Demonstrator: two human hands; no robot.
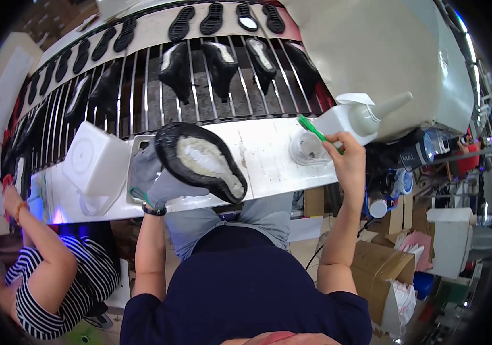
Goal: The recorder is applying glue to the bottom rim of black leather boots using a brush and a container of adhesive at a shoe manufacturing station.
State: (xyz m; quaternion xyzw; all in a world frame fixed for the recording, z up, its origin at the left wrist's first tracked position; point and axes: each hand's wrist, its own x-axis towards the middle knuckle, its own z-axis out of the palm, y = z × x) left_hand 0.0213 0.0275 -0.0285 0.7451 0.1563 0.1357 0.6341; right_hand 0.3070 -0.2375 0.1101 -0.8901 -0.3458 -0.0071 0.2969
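Factory line, white bench edge (269,158) in front of a barred conveyor (200,86). Black shoe upper (200,161) sits sole-side up over the bench, gripped underneath by gloved left hand (168,187). Right hand (346,158) is closed around one green brush (315,131), bristles at the white pot (308,148). Best to load lightly and coat the rim evenly. One squeeze bottle (366,118); four uppers visible on the nearest conveyor row.

You see everything through one head-worn fisheye looking steeply down past your chest at the white counter (269,155) close below, its straight edges bowing outward.
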